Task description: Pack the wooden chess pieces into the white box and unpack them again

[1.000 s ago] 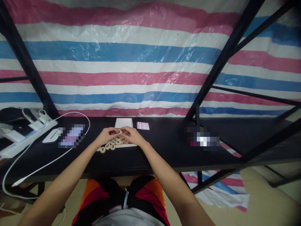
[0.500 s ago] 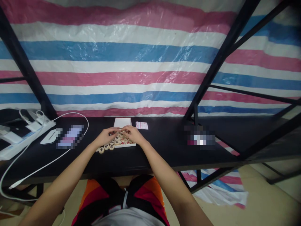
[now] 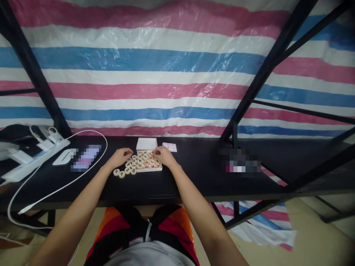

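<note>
A white open box (image 3: 149,169) holds round Chinese chess pieces (image 3: 146,162) with black or red characters. Several loose pieces (image 3: 128,170) lie on the table to its left. My left hand (image 3: 121,156) hovers beside the back of the loose pieces, its fingers loosely curved and apart, with nothing visible in them. At the box's back right corner, my right hand (image 3: 164,155) has its fingertips closed down on a chess piece, partly hidden by the hand.
Behind the box lie a white lid (image 3: 146,144) and some printed cards (image 3: 169,147). A blurred phone (image 3: 86,158), a white cable (image 3: 59,189) and a power strip (image 3: 34,159) occupy the black table's left. A blurred item (image 3: 241,162) sits right, near a black frame post (image 3: 257,85).
My left hand has moved left, away from the box, uncovering more pieces. My right hand has shifted to the box's back right corner. The view has turned slightly.
</note>
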`<state>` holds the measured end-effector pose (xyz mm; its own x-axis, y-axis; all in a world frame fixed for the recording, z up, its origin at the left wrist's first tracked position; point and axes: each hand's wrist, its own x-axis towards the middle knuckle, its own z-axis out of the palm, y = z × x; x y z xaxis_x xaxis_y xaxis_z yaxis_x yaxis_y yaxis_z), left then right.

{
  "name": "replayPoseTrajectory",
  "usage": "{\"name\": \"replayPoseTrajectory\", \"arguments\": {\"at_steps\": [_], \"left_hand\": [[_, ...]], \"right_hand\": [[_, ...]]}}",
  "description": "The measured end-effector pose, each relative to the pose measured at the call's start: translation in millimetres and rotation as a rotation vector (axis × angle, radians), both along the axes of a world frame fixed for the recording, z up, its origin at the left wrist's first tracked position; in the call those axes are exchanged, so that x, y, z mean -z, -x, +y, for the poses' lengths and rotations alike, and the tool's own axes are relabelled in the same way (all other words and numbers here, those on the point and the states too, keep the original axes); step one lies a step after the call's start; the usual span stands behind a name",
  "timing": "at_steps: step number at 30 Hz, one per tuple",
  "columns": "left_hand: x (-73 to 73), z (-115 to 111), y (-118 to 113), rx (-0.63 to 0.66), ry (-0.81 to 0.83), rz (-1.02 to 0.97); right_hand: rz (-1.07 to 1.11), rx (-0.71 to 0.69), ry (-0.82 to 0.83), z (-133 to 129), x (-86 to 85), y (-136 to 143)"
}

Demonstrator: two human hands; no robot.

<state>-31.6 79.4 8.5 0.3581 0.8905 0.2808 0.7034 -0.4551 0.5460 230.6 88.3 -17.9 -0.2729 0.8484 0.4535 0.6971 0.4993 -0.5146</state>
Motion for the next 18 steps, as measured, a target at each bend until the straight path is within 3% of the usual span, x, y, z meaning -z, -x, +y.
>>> {"name": "replayPoseTrajectory", "arguments": {"at_steps": [18], "left_hand": [[-0.7, -1.7, -0.5, 0.083, 0.102, 0.004]], "right_hand": [[-0.003, -0.087, 0.020, 0.9, 1.4, 4.3]]}}
